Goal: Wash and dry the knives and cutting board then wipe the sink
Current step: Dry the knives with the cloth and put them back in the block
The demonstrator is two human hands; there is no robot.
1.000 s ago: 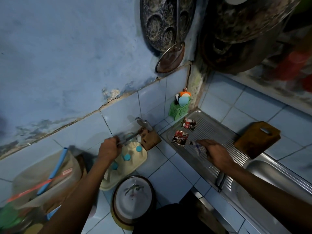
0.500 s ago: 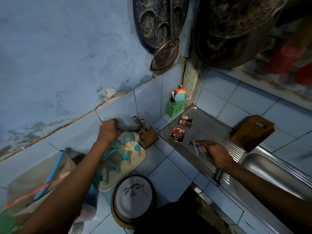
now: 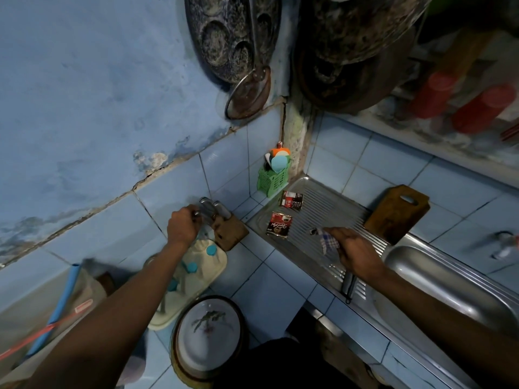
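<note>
A wooden knife block (image 3: 230, 230) stands on the blue tiled counter with two steel knife handles (image 3: 213, 207) sticking out. My left hand (image 3: 182, 227) grips a third knife's steel handle (image 3: 196, 214) at the block's top. My right hand (image 3: 354, 255) holds a checked cloth (image 3: 327, 242) over the ribbed steel drainboard (image 3: 331, 211). A dark knife handle (image 3: 348, 284) lies on the drainboard beneath my right wrist. The brown wooden cutting board (image 3: 397, 213) leans at the drainboard's far edge. The steel sink basin (image 3: 438, 279) lies to the right.
Two sachets (image 3: 280, 224) lie on the drainboard. A green caddy (image 3: 273, 178) with sponges stands in the corner. A cream rack with blue pegs (image 3: 202, 269) and a covered plate (image 3: 209, 336) sit near me. Pans hang on the wall (image 3: 233, 37). A tap (image 3: 502, 244) is at far right.
My left hand has moved right from above the cream rack to the knife block, bringing the knife it grips to the block's slots. My right hand stayed over the drainboard with the cloth.
</note>
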